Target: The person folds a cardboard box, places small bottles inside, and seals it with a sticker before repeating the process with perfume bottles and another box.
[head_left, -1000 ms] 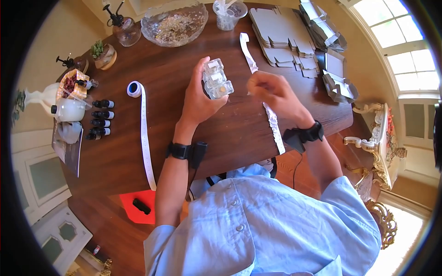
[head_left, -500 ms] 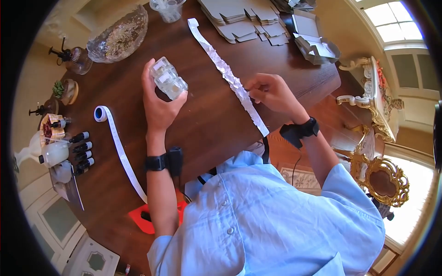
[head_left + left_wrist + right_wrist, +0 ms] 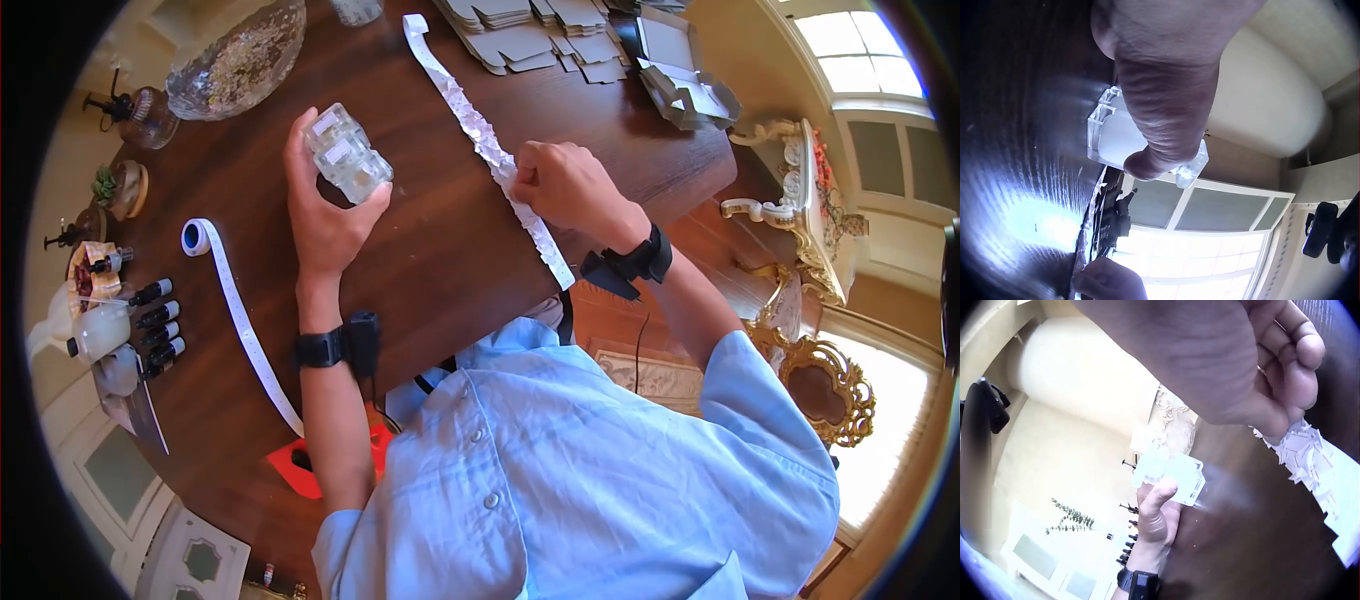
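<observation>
My left hand grips a group of clear, blocky glass bottles with small white labels, held above the table. Its thumb lies along the near side of them, seen also in the left wrist view. To the right, a long white paper strip lies on the wood, covered along its middle with crumpled scraps. Over this strip is my right hand, its fingers curled and thumb meeting forefinger. In the right wrist view those fingertips pinch right at the paper scraps; what is between them is mostly hidden.
A label roll with its tape pulled out lies left of the left arm, near several dark dropper bottles. Toward the back are a glass bowl, flat grey cartons and open boxes. Red material shows by the table's front edge.
The view has swung to the right. My right hand has come from above the table onto the scrap-covered strip, its fingers curling in. The left hand keeps hold of the glass bottles.
</observation>
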